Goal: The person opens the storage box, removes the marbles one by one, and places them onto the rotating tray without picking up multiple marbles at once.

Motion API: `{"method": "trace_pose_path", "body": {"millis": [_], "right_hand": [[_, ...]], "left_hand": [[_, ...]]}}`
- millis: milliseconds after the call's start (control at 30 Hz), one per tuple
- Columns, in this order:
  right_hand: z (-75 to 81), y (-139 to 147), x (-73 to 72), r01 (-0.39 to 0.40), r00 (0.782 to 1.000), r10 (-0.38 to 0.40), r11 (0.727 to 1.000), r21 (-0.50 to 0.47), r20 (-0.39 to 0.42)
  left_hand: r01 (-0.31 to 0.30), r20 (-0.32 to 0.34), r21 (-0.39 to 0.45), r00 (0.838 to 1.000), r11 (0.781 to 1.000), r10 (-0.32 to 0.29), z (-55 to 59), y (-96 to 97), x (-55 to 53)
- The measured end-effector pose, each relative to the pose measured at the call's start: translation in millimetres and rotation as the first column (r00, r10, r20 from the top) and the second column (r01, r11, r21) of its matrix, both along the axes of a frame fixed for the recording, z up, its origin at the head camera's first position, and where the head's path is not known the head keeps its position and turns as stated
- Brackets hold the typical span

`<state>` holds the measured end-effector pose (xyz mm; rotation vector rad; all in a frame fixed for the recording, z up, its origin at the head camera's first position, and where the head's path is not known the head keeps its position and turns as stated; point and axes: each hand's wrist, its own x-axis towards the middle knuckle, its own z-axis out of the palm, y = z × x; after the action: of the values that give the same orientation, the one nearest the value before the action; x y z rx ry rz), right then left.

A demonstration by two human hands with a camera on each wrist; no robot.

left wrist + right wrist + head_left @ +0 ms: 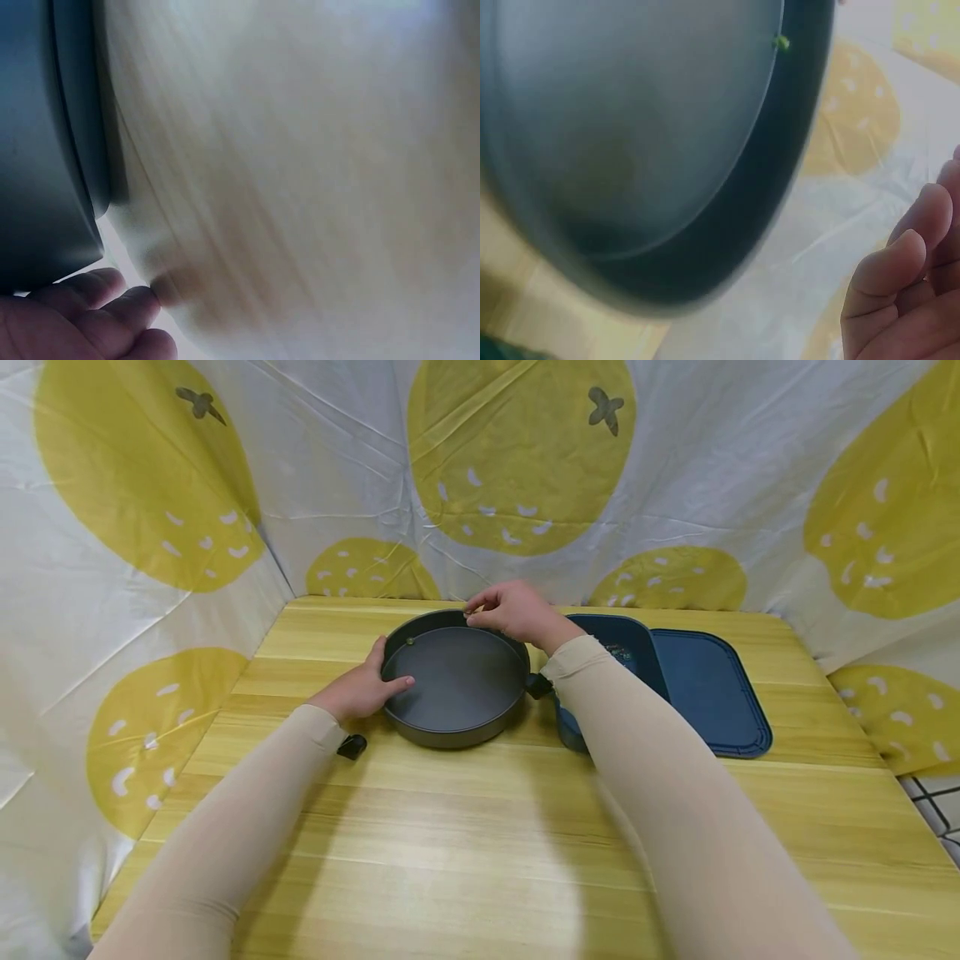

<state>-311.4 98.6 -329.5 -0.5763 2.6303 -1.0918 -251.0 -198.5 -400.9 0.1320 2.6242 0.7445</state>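
One pan (453, 681) between left hand (363, 687) and right hand (519, 614)

The wood surface (465, 843) is the biggest thing. The pan is next, toward the far side. I cannot tell if it sits quite flat. The box (651, 657) is just right of the pan, and the tray (708, 689) is just right of the box.

The pan is round, so its handles show its long way. One handle (352, 746) sticks out at the near left. The other handle (537, 685) sticks out on the right, by the box. That line runs from near left to far right.

The left hand grips the left rim, thumb inside and fingers outside. The right hand is over the far right rim. Its fingers are bent, with thumb and fingertip close together. I cannot tell if they pinch something.

The green bit (410, 641) is smallest. It is inside the pan, by the far left wall. The left hand is nearer to it. From the right hand's fingertips, it lies left and slightly toward the near side.
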Motion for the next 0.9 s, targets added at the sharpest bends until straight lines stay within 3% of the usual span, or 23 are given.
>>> {"method": "trace_pose_path", "body": {"millis": [400, 900], "right_hand": [[-4.0, -28.0, 4.1, -0.088, 0.996, 0.089, 0.996, 0.007, -0.022], [-8.1, -37.0, 4.6, -0.106, 0.993, 0.108, 0.994, 0.038, -0.04]], "left_hand": [[0.009, 0.001, 0.002, 1.0, 1.0, -0.009, -0.7, 0.3, -0.5], [0.002, 0.004, -0.002, 1.0, 1.0, -0.002, -1.5, -0.3, -0.1]]}}
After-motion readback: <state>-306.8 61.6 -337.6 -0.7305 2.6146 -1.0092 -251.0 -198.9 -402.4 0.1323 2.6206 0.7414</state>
